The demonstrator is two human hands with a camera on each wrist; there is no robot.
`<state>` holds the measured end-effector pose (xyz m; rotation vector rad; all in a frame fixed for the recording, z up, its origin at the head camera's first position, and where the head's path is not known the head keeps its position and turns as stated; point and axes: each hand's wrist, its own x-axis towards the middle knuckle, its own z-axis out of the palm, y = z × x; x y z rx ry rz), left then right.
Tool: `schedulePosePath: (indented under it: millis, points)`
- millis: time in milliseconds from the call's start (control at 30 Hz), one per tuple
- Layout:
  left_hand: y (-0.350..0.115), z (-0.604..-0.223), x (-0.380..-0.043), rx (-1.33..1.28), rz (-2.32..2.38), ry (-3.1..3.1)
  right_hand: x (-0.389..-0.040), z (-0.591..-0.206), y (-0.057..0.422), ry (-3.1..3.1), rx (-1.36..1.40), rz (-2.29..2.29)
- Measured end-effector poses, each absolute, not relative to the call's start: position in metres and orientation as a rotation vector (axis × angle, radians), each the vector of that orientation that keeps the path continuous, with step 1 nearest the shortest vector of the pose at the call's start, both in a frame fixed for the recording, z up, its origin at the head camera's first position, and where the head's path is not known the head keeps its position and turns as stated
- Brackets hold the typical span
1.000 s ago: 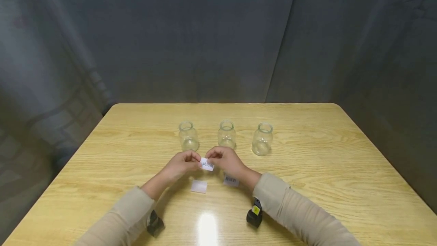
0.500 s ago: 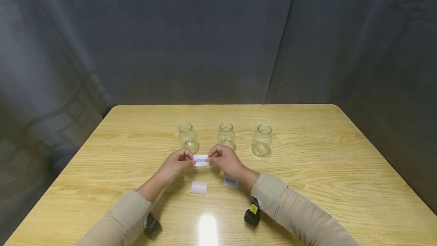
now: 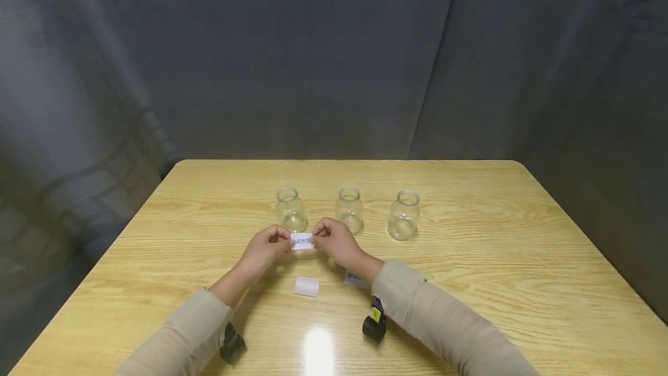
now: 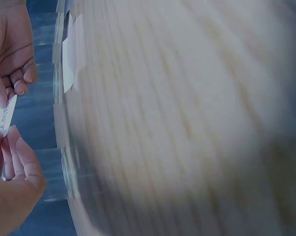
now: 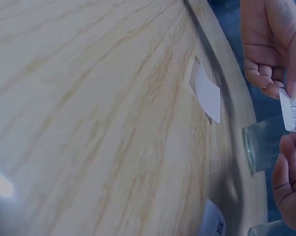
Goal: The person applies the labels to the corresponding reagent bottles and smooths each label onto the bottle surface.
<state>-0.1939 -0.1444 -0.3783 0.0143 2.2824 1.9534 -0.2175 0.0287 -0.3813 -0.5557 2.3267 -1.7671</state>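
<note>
A small white label [image 3: 301,241] with dark printed characters is stretched between both hands, above the table and in front of the left glass jar [image 3: 291,212]. My left hand [image 3: 265,248] pinches its left end between thumb and fingers. At the right end, my right hand [image 3: 338,242] pinches it the same way. In the right wrist view the label [image 5: 292,109] looks flat, with its print facing the camera. On the table below the hands lies a blank white slip [image 3: 306,286]. Beside it, a second printed label [image 3: 355,279] is partly covered by my right wrist.
The middle jar [image 3: 349,205] and the right jar [image 3: 404,216] stand upright in a row with the left one, all without lids. A dark curtain [image 3: 313,62] hangs behind the wooden table [image 3: 496,237]. Black devices [image 3: 374,324] hang under both wrists.
Both hands have shifted a little left and farther from me with the label. The label has turned from slanted to nearly level. The jars and the table slips have stayed put.
</note>
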Motion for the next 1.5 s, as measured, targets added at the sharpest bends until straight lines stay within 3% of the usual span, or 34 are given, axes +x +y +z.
schedulePosePath:
  millis: [933,1500]
  points:
    - [-0.146,-0.381,-0.211,-0.259,1.758,2.61,-0.243,-0.395,-0.001,2.571,-0.492,-1.751]
    - [-0.145,-0.385,-0.218,-0.25,1.695,2.73,-0.243,-0.397,-0.006,2.652,-0.431,-1.796]
